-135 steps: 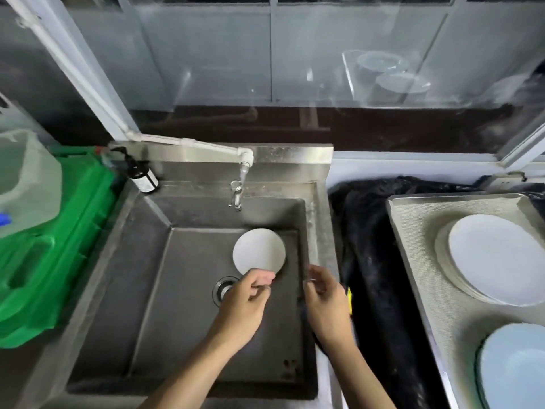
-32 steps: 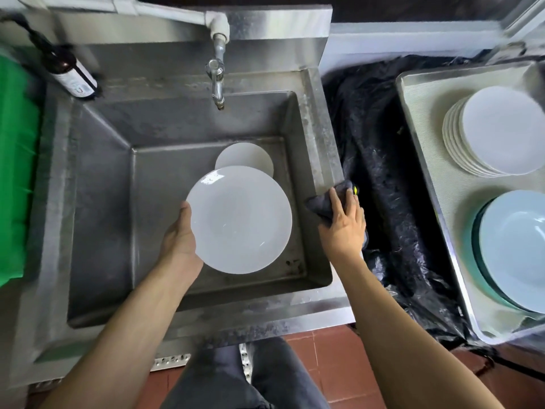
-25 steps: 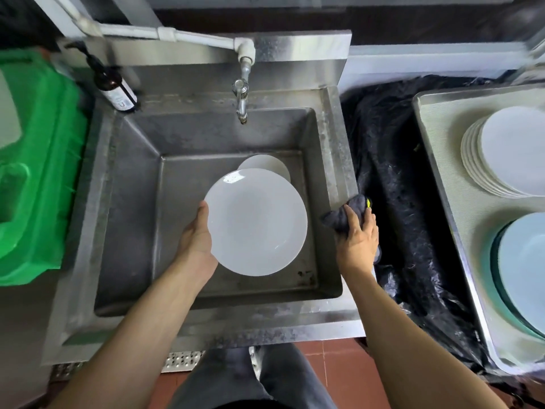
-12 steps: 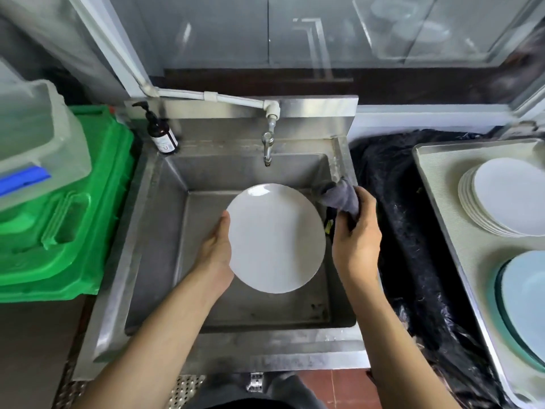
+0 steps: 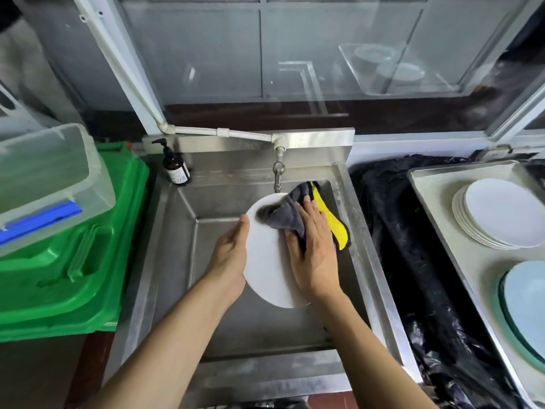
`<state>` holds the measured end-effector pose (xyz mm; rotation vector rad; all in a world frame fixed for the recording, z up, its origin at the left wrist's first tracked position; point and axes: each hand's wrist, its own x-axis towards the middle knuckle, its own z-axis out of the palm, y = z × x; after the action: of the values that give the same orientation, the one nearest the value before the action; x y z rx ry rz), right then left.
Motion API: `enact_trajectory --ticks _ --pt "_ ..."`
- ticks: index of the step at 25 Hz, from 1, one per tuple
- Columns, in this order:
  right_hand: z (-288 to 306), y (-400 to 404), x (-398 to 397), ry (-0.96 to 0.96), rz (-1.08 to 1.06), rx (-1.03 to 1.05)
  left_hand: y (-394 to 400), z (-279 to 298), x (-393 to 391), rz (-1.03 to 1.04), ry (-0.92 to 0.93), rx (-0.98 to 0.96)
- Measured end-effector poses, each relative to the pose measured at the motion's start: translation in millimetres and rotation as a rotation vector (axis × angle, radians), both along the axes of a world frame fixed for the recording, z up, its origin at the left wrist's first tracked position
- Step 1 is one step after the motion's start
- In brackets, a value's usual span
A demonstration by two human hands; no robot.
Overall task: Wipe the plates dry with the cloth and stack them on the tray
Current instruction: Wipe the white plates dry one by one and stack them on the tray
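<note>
While the round white plate (image 5: 267, 261) is held over the steel sink (image 5: 177, 261), these points apply:

Plate: gripped at its left rim by the left hand (image 5: 231, 255), thumb on the face, and kept tilted above the basin.

Cloth: the grey and yellow microfibre cloth (image 5: 290, 216) is pressed flat on the plate by the right hand (image 5: 314, 249), fingers spread and nearly straight.

Advice: firm rim support is judged needed; overlapping strokes should reach the edge.

Destination: the metal tray (image 5: 436, 208) at the right, where a stack of white plates (image 5: 498, 216) is seen.

Surroundings: a green plastic crate (image 5: 73, 255) at left, black plastic sheeting (image 5: 398, 261) between sink and tray, glazed windows (image 5: 324, 45) behind.
</note>
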<state>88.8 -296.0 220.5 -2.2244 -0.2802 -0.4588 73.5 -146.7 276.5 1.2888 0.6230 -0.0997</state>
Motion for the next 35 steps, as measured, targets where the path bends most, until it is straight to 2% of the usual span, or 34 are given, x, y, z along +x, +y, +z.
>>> enact_trajectory --ticks 2,5,7,9,11,14,18,20,23,27,29,32,33,35 --pt "5.2 26.2 -6.6 0.019 0.103 0.077 1.2 5.2 2.3 -0.023 0.001 0.02" --pt "9.6 34.1 -5.5 -0.08 0.206 -0.014 14.0 8.8 1.1 -0.013 -0.013 -0.021" --pt "15.2 23.4 5.7 -0.086 0.127 -0.05 19.7 7.3 -2.1 -0.009 -0.041 -0.025" --pt "20.1 26.0 6.2 -0.03 0.041 0.036 19.6 8.2 -2.7 -0.02 -0.051 -0.039" --pt "22.6 45.4 -2.0 -0.003 0.125 0.129 19.8 9.9 1.1 -0.013 -0.025 -0.056" --pt "21.7 59.4 -11.2 -0.008 0.254 0.1 27.2 14.4 2.9 -0.002 -0.012 -0.049" --pt "29.2 40.0 8.8 0.011 0.105 0.175 29.3 15.5 -3.0 0.033 -0.05 -0.057" --pt "29.3 53.3 -0.1 0.072 0.181 0.212 26.6 18.1 1.8 0.057 -0.042 -0.072" --pt "18.5 69.1 -18.3 0.074 0.324 0.153 30.6 25.0 6.2 0.1 -0.014 -0.077" --pt "21.4 50.3 -0.2 0.118 0.147 0.292 33.8 21.5 -5.4 0.075 -0.066 -0.062" --pt "25.2 58.6 -10.3 0.133 0.217 0.29 30.9 23.5 0.5 0.086 -0.06 -0.062" --pt "21.0 68.2 -30.3 0.071 0.411 0.222 33.1 29.8 10.9 0.162 0.065 -0.134" --pt "20.8 62.0 -26.4 0.052 0.41 0.217 35.5 27.9 9.5 0.176 0.07 -0.152" --pt "23.6 50.4 -14.3 0.084 0.276 0.249 37.1 22.8 2.0 0.131 0.005 -0.12"
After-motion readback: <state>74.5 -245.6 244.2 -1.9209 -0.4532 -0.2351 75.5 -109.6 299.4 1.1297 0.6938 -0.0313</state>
